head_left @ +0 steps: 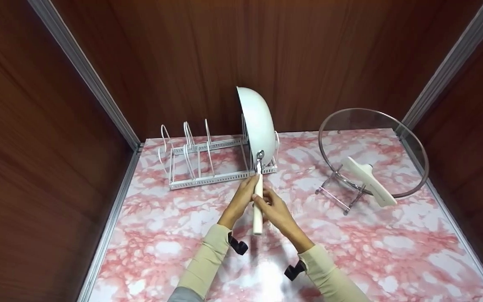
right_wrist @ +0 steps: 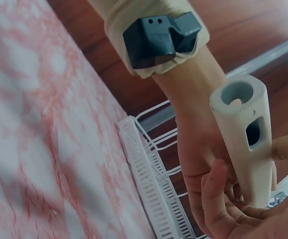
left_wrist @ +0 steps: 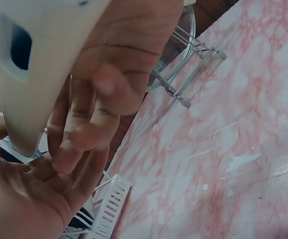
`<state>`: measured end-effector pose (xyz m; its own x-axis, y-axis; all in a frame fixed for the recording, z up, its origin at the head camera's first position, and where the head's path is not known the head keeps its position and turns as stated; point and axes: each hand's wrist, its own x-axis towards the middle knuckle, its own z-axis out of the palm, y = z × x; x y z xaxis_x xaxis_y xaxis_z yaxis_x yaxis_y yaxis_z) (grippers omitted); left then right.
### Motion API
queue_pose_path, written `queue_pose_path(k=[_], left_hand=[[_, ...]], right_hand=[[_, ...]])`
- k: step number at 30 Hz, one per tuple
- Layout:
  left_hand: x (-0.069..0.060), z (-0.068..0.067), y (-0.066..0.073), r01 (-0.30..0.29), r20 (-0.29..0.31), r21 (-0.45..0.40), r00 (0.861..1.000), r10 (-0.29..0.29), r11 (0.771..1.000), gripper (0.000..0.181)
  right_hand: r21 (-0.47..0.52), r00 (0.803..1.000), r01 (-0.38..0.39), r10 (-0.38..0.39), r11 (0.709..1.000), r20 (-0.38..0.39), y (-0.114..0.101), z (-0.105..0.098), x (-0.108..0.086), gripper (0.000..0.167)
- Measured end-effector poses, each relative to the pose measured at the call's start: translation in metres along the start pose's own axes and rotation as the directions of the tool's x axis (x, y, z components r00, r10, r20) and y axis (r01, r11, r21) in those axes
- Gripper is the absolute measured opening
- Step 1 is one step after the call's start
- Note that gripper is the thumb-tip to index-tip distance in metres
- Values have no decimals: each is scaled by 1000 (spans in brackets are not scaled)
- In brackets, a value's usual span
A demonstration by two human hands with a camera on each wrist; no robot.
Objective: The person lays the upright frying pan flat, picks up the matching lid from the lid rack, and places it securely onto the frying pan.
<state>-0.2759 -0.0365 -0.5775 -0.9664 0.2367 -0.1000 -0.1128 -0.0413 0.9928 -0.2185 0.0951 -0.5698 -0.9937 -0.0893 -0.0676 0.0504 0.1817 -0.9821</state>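
Observation:
A white pan (head_left: 260, 121) stands on edge at the right end of a white wire rack (head_left: 212, 180), its hollow side facing left. Its pale handle (head_left: 258, 218) points towards the person. My left hand (head_left: 241, 199) holds the handle from the left near the metal joint; in the left wrist view its palm (left_wrist: 29, 199) lies beside the handle (left_wrist: 39, 74). From the right, my right hand (head_left: 277, 212) grips the handle with thumb and fingers, also seen as the right hand (right_wrist: 263, 219) beside the handle (right_wrist: 245, 149). Whether the rack bears the pan's weight, I cannot tell.
At the right, a large glass lid (head_left: 375, 126) with a pale handle (head_left: 369, 180) leans in a small metal stand (head_left: 333, 199). Brown wood-grain panels (head_left: 208, 50) surround the pink and white marbled surface (head_left: 162, 251). Several wire dividers rise from the rack left of the pan.

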Motion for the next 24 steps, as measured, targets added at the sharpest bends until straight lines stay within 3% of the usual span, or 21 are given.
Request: queue_pose_path(k=[4,11,17,20,24], left_hand=[[0,1,-2,28,39,-105,999,-23,994,46],[2,4,-3,45,119,-266,993,-13,963,40],[4,7,-1,83,143,-383,989,-29,920,41],[5,8,-1,97,154,-418,987,-34,903,43],[6,8,-2,90,146,-423,989,-30,902,43]], right_hand=[[74,999,-38,36,997,28,0,3,-1,42],[178,995,-90,82,980,52,-2,5,-3,40],[178,993,-112,104,978,54,-3,6,-4,32],[194,990,-135,126,972,57,-4,6,-4,31],[232,985,-170,156,958,77,-7,7,-4,30]])
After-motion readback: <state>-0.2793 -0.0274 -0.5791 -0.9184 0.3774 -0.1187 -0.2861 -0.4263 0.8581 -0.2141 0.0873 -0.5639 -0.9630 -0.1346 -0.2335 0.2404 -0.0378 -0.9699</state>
